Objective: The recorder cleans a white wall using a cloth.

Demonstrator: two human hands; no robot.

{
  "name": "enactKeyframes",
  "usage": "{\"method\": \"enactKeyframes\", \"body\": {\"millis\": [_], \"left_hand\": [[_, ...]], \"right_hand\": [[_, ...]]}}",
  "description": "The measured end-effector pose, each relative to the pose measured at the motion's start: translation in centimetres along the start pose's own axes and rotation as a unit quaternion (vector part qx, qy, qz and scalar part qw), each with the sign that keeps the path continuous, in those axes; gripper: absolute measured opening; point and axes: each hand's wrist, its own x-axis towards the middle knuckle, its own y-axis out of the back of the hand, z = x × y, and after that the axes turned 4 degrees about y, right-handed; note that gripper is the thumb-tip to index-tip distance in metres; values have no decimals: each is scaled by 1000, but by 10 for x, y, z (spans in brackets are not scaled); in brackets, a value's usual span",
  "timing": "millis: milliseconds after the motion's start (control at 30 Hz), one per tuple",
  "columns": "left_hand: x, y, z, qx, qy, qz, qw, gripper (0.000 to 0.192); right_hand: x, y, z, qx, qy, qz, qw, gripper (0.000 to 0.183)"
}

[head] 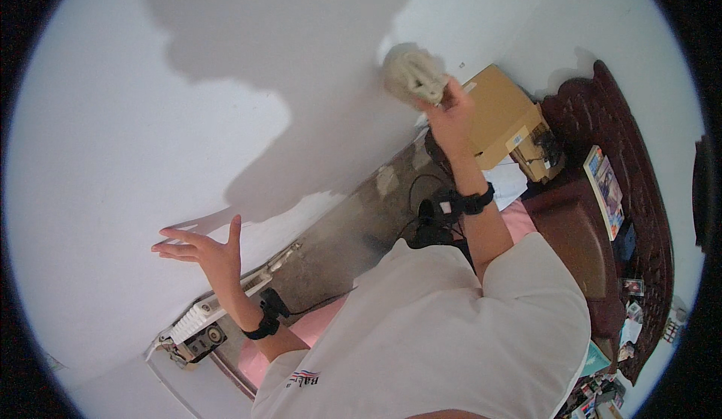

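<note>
My right hand (pixel 448 112) grips a wadded beige-grey cloth (pixel 413 75) at the white wall (pixel 316 137); whether the cloth touches the wall cannot be told. The hand and cloth are slightly blurred. My left hand (pixel 211 252) is at the left, its thumb raised and its fingers spread in front of the wall, holding nothing. A black strap with a small device is on each wrist. A large shadow of my head and arms falls across the wall.
Cardboard boxes (pixel 502 117), papers (pixel 507 182) and black cables (pixel 423 179) are beside my right arm. Farther right stands dark carved wooden furniture (pixel 632 154) bearing a magazine (pixel 604 190). Below my left hand are white ridged fittings (pixel 189 323) and a speaker-like device (pixel 206 340).
</note>
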Motion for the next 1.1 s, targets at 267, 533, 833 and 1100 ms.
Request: {"method": "enactKeyframes", "body": {"millis": [267, 533, 833, 1100], "left_hand": [[-1, 0, 0, 5, 3, -6, 1000, 140], [-2, 2, 3, -13, 16, -12, 1000, 140], [0, 1, 3, 4, -3, 2, 1000, 141], [-2, 2, 2, 11, 13, -5, 1000, 143]], "right_hand": [[51, 49, 22, -44, -35, 91, 994, 32], [43, 51, 34, -62, -39, 82, 994, 35], [-21, -10, 11, -92, -13, -65, 994, 39], [-20, -1, 21, -87, -36, -56, 994, 38]]}}
